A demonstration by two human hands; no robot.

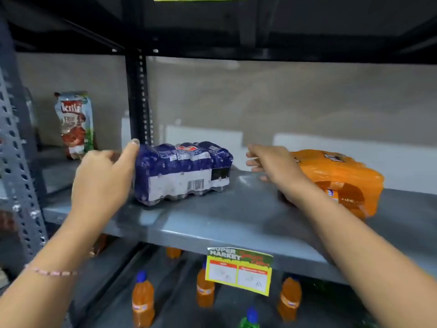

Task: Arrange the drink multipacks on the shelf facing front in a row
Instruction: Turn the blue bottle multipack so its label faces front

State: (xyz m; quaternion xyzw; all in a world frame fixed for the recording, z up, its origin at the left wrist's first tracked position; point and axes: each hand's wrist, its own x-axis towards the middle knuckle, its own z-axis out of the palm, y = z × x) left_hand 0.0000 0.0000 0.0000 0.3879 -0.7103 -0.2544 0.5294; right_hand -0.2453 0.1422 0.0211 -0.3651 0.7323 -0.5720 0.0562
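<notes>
A dark blue shrink-wrapped drink multipack [182, 171] lies on the grey metal shelf [212, 223], its barcode side towards me. My left hand [106, 176] presses against its left end, thumb on the top edge. An orange multipack [340, 178] lies at the right of the same shelf, turned at an angle. My right hand [272, 162] hovers in the gap between the two packs with fingers spread, its wrist across the orange pack's left end; it grips nothing.
A black upright post [138, 95] stands behind the blue pack. A red-and-white pouch [74, 124] stands on the neighbouring shelf at the left. A yellow price tag [238, 271] hangs from the shelf edge. Single orange bottles [143, 301] stand on the lower shelf.
</notes>
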